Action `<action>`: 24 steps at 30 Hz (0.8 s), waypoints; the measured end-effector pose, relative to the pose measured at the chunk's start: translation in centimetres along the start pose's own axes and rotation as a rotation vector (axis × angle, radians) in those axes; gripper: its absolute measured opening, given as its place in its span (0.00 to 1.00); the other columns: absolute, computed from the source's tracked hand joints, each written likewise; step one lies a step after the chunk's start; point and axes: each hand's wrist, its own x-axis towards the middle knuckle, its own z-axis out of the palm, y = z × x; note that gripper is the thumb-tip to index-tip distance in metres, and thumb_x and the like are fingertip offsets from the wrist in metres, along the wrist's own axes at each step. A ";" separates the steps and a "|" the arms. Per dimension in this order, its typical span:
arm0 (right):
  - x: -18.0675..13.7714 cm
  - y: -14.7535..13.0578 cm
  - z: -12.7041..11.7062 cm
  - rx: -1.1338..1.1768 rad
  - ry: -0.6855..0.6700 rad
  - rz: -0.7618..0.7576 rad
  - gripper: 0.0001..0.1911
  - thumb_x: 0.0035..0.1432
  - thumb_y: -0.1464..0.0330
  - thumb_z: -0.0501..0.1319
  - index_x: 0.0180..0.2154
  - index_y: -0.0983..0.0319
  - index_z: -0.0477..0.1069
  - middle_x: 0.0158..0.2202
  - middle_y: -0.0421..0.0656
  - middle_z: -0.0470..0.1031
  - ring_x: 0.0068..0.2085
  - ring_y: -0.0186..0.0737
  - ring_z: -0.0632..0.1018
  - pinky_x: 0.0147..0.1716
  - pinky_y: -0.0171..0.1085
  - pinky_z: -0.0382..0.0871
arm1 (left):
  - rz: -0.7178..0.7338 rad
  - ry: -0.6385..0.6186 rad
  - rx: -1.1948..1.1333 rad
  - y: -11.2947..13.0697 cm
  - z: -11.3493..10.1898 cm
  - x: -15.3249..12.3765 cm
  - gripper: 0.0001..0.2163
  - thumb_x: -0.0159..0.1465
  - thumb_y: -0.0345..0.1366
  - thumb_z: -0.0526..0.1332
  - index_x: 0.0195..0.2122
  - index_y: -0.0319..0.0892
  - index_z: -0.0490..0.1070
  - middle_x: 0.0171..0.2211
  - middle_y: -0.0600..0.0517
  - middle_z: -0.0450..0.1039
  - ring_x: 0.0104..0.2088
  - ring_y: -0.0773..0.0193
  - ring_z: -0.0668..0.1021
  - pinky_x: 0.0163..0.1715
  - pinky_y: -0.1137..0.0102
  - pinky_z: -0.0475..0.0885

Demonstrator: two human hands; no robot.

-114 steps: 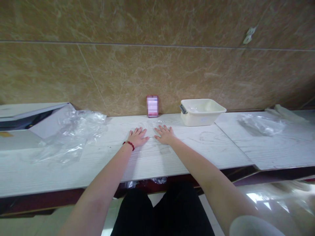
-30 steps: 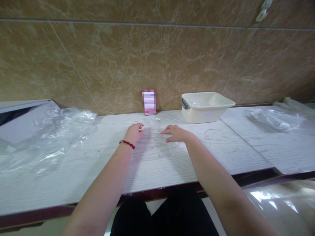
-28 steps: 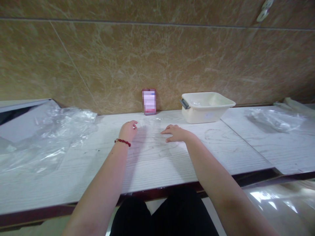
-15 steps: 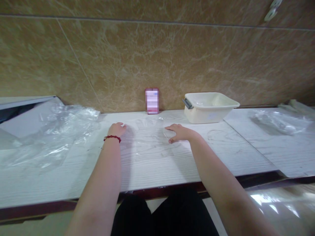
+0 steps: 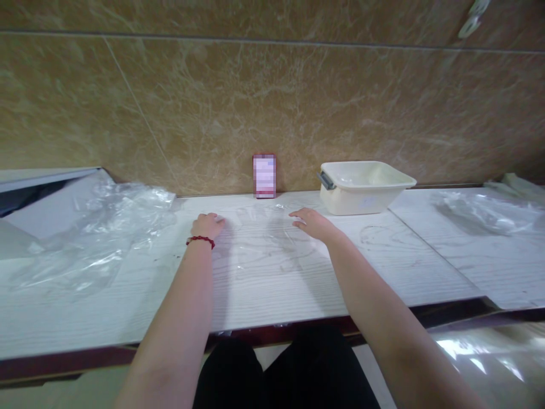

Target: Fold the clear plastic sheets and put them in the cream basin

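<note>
Clear film (image 5: 268,241): outline faint | left fingers (image 5: 208,216): partly hidden, grip unclear | right fingers (image 5: 299,214): slightly parted, empty

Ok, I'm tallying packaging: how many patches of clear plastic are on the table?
3: a heap at left, a flat piece between left hand and right hand, and a bundle right of the tub. Folds may hide more.

1. The left arm (image 5: 181,318) reaches forward from the lower left.
2. The left hand (image 5: 207,225) shows its back, fingers bent (how tightly they close is hard to tell).
3. The right arm (image 5: 374,307) slants forward and inward from the lower right.
4. The right hand (image 5: 314,224) points inward, fingers loosely extended.
5. Both hands are well apart, roughly level.
</note>
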 end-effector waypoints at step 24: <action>0.3 -3.3 0.5 0.146 0.188 -0.100 0.15 0.54 0.66 0.51 0.43 0.62 0.66 0.40 0.44 0.69 0.40 0.35 0.69 0.43 0.35 0.59 | 0.145 0.205 -0.381 3.4 -0.7 -1.4 0.11 0.56 0.38 0.51 0.39 0.42 0.63 0.29 0.51 0.72 0.31 0.66 0.74 0.31 0.74 0.65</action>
